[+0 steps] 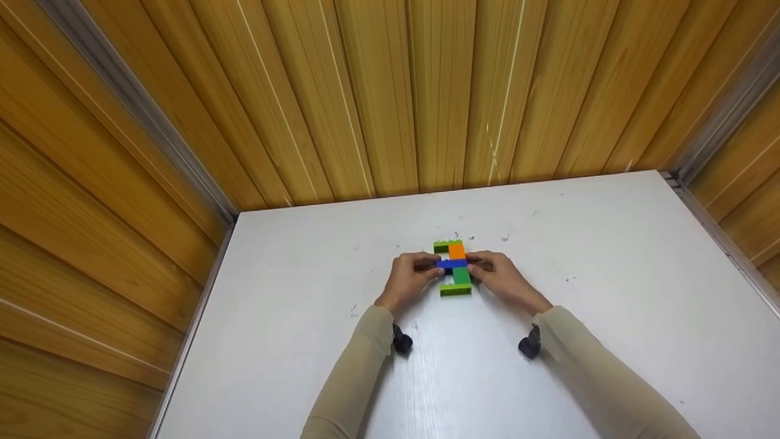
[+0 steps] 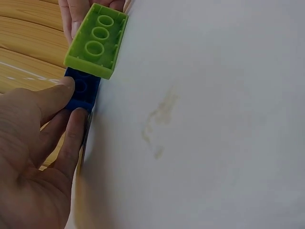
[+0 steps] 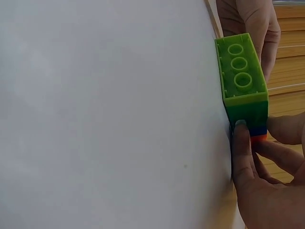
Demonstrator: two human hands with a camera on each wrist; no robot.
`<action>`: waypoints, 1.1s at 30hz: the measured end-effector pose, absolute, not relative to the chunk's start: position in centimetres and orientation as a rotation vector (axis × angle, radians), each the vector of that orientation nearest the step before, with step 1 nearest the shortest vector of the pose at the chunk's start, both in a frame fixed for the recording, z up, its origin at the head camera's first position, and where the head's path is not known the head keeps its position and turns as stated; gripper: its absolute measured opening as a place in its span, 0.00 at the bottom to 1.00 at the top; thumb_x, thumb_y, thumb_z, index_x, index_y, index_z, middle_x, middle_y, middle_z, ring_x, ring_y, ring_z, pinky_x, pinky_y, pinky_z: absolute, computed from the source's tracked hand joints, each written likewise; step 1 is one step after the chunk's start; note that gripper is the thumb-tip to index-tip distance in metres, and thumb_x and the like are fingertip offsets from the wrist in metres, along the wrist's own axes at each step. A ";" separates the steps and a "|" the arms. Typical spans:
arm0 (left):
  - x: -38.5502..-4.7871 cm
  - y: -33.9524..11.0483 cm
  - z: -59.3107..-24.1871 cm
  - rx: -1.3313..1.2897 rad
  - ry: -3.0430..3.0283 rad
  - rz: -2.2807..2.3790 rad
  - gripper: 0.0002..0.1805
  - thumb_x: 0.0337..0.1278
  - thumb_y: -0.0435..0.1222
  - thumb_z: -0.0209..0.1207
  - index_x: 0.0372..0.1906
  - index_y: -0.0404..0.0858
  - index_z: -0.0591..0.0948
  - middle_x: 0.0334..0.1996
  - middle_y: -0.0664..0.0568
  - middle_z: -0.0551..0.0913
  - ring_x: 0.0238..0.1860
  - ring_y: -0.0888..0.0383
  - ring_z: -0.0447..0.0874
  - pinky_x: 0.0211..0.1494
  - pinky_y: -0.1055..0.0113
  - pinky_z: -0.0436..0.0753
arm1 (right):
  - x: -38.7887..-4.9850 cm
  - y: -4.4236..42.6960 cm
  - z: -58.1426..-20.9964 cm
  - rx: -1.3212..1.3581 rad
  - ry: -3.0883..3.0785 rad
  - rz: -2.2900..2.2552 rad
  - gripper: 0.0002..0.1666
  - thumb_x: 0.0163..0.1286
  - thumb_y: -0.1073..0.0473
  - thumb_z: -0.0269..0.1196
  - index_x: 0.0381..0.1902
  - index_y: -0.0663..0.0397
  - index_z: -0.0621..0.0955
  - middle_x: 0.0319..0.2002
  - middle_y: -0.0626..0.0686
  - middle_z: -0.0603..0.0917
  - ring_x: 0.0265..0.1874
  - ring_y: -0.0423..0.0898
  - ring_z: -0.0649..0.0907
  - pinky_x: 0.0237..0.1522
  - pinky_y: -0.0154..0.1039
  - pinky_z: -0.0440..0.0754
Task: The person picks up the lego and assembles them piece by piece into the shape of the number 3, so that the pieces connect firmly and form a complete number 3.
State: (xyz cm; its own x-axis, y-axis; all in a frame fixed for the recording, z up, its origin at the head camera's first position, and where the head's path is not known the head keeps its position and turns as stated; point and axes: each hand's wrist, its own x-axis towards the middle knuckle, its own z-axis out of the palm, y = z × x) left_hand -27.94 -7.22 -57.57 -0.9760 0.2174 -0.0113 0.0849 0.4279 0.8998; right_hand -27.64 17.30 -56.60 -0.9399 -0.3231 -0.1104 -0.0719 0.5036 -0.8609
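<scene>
A joined set of toy building bricks lies on the white table between my hands. In the head view its far end is a lime brick (image 1: 440,244), followed by an orange brick (image 1: 456,251), a blue brick (image 1: 451,264), a green brick (image 1: 461,275) and a near lime brick (image 1: 456,290). My left hand (image 1: 409,279) pinches the left end of the blue brick (image 2: 85,90) between thumb and fingers. From the other side my right hand (image 1: 501,277) grips the set around the green brick (image 3: 248,113). The near lime brick (image 3: 242,67) shows its hollow underside with round tubes.
The white table (image 1: 292,274) carries small dark marks and scuffs. Yellow wood-patterned panels (image 1: 378,97) stand behind it and at both sides, with grey metal posts at the corners. Each wrist wears a small black device (image 1: 402,341).
</scene>
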 end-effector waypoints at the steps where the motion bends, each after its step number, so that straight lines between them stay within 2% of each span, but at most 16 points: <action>1: -27.9 -7.2 -57.6 0.266 2.542 1.599 0.16 0.70 0.36 0.69 0.60 0.45 0.90 0.54 0.56 0.92 0.58 0.61 0.88 0.70 0.60 0.83 | -27.6 17.3 -56.6 -0.336 2.498 -1.408 0.27 0.84 0.58 0.58 0.75 0.63 0.75 0.70 0.67 0.79 0.69 0.64 0.80 0.76 0.61 0.73; 9: -27.9 -7.0 -57.8 0.287 2.510 1.635 0.17 0.70 0.35 0.69 0.61 0.42 0.89 0.55 0.51 0.91 0.56 0.60 0.89 0.65 0.64 0.86 | -27.5 17.4 -56.8 -0.335 2.518 -1.400 0.27 0.84 0.59 0.58 0.75 0.65 0.74 0.69 0.68 0.80 0.67 0.64 0.82 0.72 0.59 0.78; 20: -27.6 -7.0 -58.0 0.241 2.518 1.614 0.18 0.70 0.35 0.69 0.62 0.43 0.88 0.55 0.53 0.90 0.53 0.63 0.88 0.64 0.66 0.86 | -27.4 17.3 -56.8 -0.288 2.486 -1.387 0.28 0.85 0.56 0.58 0.76 0.62 0.74 0.72 0.65 0.78 0.68 0.62 0.81 0.74 0.59 0.77; 28: -27.7 -7.3 -57.1 0.248 2.515 1.586 0.20 0.71 0.35 0.69 0.65 0.43 0.86 0.59 0.53 0.88 0.54 0.61 0.88 0.63 0.65 0.87 | -27.9 17.3 -56.2 -0.332 2.474 -1.390 0.29 0.85 0.54 0.58 0.76 0.63 0.73 0.71 0.67 0.77 0.68 0.64 0.81 0.71 0.57 0.80; 33: -27.9 -7.5 -56.1 0.241 2.515 1.541 0.21 0.73 0.38 0.68 0.67 0.44 0.85 0.61 0.54 0.88 0.55 0.59 0.87 0.64 0.64 0.86 | -28.2 17.5 -55.4 -0.359 2.472 -1.426 0.29 0.84 0.56 0.59 0.75 0.65 0.74 0.70 0.68 0.78 0.63 0.63 0.85 0.64 0.52 0.86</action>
